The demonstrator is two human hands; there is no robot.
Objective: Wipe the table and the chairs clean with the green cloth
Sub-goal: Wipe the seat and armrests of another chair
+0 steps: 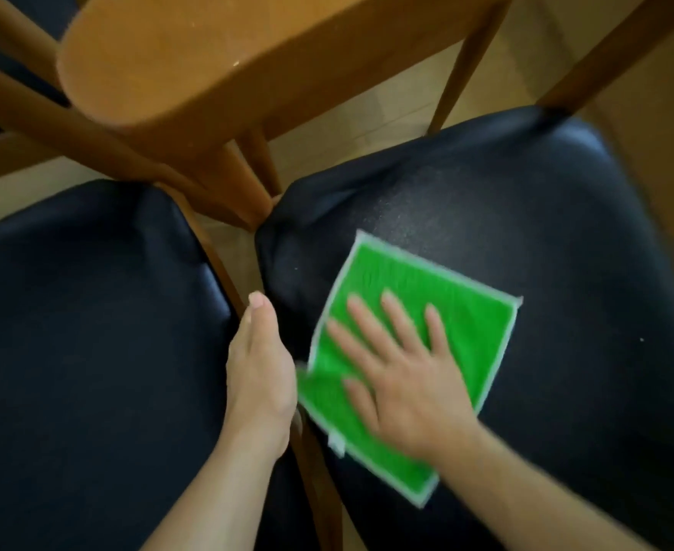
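A green cloth (pixel 407 280) with a pale border lies flat on the black padded seat of the right chair (pixel 546 216). My right hand (pixel 403 375) presses down on the cloth's near half, palm flat and fingers spread. My left hand (pixel 260 371) sits at the left edge of that seat, in the gap between the two chairs. Its thumb lies along the edge and its fingers curl down out of sight. The picture is motion-blurred around the right hand.
A second black seat (pixel 89 312) fills the left side, close beside the first. A wooden chair backrest (pixel 216 61) and its slanted posts cross the top. Light wooden floor (pixel 367 125) shows between the legs.
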